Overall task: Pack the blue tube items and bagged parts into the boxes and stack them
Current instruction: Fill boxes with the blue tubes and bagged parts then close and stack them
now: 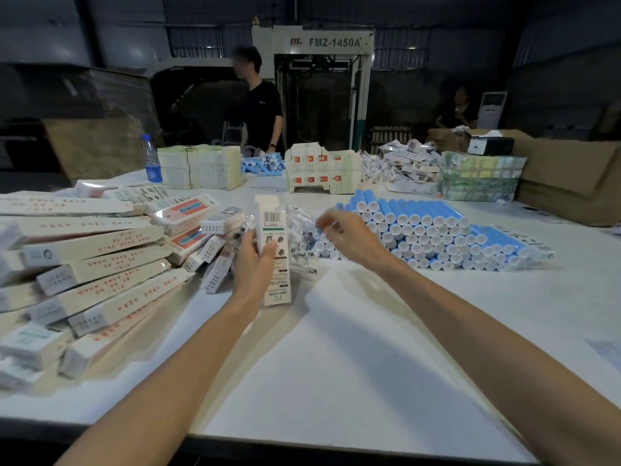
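Note:
My left hand (253, 264) grips a long white box (274, 250) with a barcode, held upright above the table with its top flap open. My right hand (349, 235) reaches over the near end of a big pile of blue tubes (433, 230) with white caps, its fingers curled down among them; whether it holds one I cannot tell. A heap of clear bagged parts (300, 235) lies between the two hands. Packed white boxes (90, 264) lie stacked in a loose heap on the left.
Flat box blanks (198, 166) and printed cartons (322, 173) stand at the table's far side beside a water bottle (152, 159) and more blue tubes (263, 164). A person in black (260, 102) stands behind. Brown cardboard (568, 176) lies far right.

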